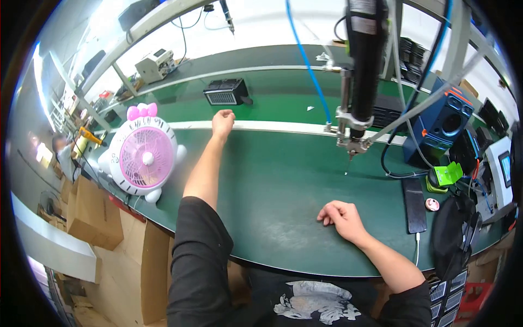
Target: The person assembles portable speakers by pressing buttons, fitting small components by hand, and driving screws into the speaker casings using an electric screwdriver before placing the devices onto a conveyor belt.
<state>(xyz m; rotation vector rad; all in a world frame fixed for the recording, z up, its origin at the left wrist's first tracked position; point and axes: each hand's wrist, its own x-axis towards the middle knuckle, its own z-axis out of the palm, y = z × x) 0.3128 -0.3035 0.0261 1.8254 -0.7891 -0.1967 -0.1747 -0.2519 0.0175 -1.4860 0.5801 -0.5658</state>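
Note:
My left hand (223, 123) is stretched forward over the white rail (261, 126), its fingers curled together; whether anything is in them is hidden. Just beyond it, on the green belt, stands a black box-shaped device (225, 92) with a light grille, apart from my fingers. My right hand (340, 217) rests on the green tabletop (272, 201), fingers bent inward, with no object visible in it. Above and beyond my right hand hangs a black screwdriver tool (362, 71) on a metal arm, its tip over the table.
A pink and white fan (144, 155) stands at the left. To the right are a phone (414, 206) on a white cable, a green case (448, 174), a round tin (432, 204), a black bag (453, 234) and blue speakers (449, 117). A person (65, 155) is far left.

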